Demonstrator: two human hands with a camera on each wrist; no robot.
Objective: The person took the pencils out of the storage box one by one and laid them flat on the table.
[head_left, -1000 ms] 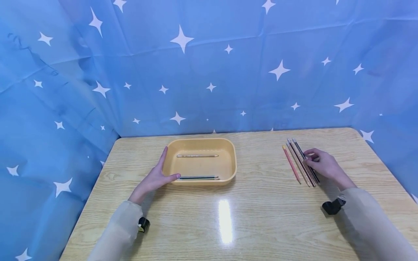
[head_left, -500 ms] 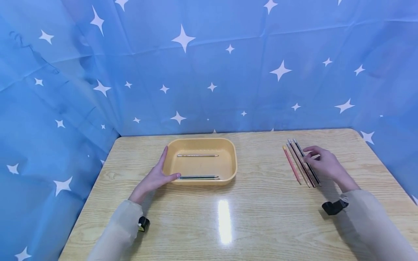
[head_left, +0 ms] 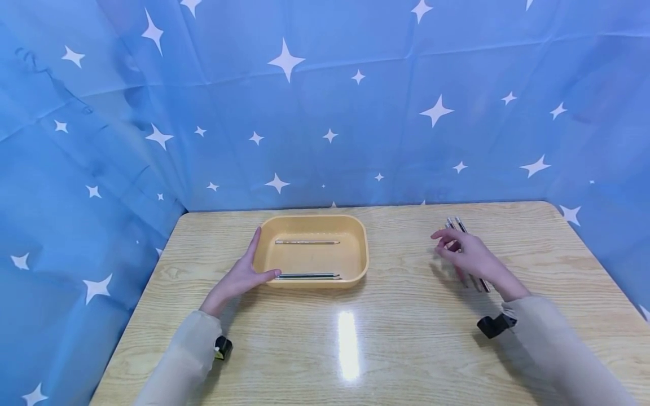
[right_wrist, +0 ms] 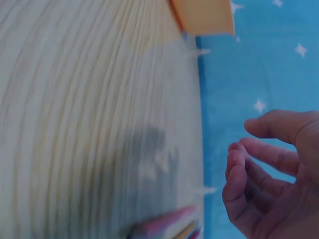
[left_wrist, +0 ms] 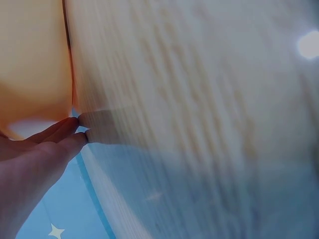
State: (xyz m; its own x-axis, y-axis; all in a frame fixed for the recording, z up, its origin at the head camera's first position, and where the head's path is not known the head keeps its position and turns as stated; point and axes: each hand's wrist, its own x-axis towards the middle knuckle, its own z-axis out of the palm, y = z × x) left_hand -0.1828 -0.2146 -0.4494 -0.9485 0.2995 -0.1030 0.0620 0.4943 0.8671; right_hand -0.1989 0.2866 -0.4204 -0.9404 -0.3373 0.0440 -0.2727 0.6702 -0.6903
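My left hand point(head_left: 242, 279) rests against the left end of a yellow plastic tray point(head_left: 361, 248), fingers spread straight along its rim. Inside lie a pencil point(head_left: 307, 242) near the back wall and dark pencils point(head_left: 308, 276) along the front. My right hand point(head_left: 467, 256) hovers above a row of pencils point(head_left: 461, 224) on the right of the table, covering their middles. The right wrist view shows its thumb and loosely bent fingers apart, holding nothing. A red pencil point(right_wrist: 164, 221) shows below it there.
The wood-grain table point(head_left: 401, 327) carries a bright light reflection near its front. Behind and to the left hangs a blue cloth point(head_left: 355, 113) with white stars. A black wrist camera point(head_left: 496, 325) sits by the right sleeve, another point(head_left: 223, 348) by the left.
My right hand has come away from the dark pencil at the row's right side and moved left over the other pencils. My left hand and the tray have stayed in place.
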